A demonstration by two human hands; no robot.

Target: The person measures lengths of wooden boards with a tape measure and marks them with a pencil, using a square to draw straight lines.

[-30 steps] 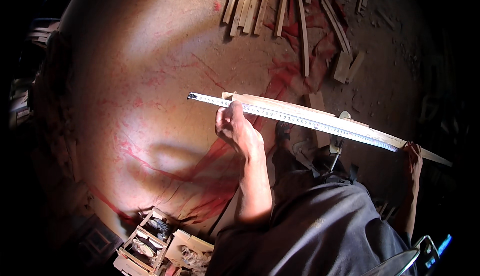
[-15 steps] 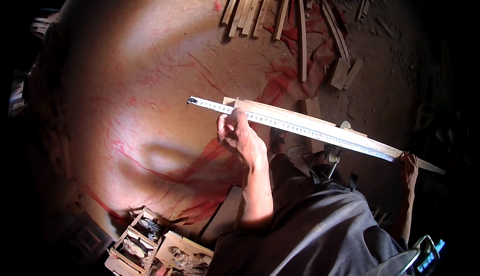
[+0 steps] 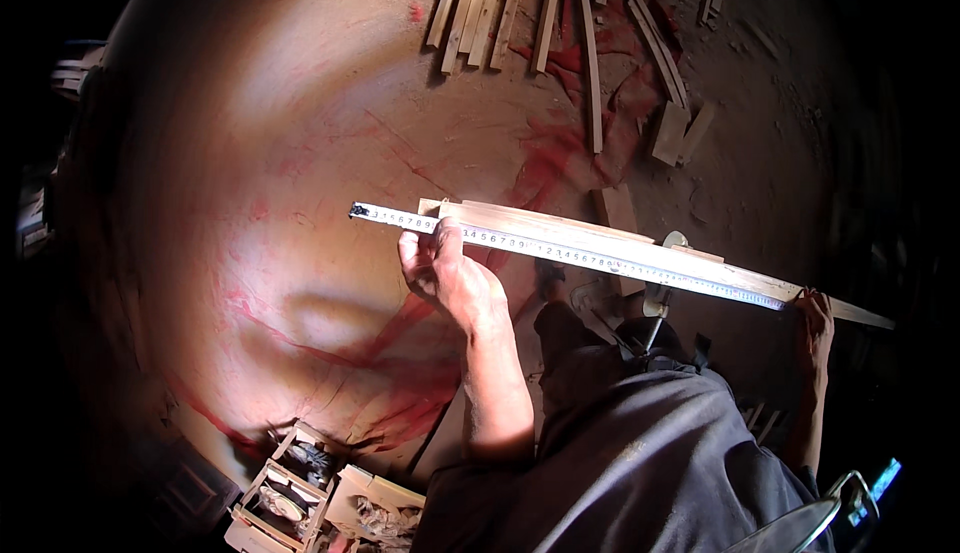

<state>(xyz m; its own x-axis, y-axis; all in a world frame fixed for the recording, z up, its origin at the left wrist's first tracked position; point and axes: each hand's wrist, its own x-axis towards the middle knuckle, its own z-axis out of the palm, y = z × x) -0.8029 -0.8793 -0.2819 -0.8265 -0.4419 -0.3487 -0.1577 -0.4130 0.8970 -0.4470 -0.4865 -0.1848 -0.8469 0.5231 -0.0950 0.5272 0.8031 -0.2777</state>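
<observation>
A white tape measure blade [image 3: 560, 251] is stretched along the near side of a long pale wooden strip [image 3: 560, 225]. My left hand [image 3: 455, 278] pinches the blade against the strip near its left end, thumb on top; the blade's dark tip sticks out beyond the wood. At the far right, my right hand [image 3: 816, 321] is closed around the blade and strip; whether it also holds the tape case is hidden. A metal clamp [image 3: 657, 298] with a round pad sits on the strip between my hands.
Several long wooden strips [image 3: 500, 13] lie on the dusty floor ahead, over red netting [image 3: 630, 103]. Short wood offcuts [image 3: 672, 133] lie nearer. At the lower left stand a divided wooden box [image 3: 285, 498] and a carton [image 3: 370, 503] holding odds and ends.
The view has shifted slightly, so the left hand, strip and blade appear further left. Both hands keep their hold, and the blade lies along the wood as before.
</observation>
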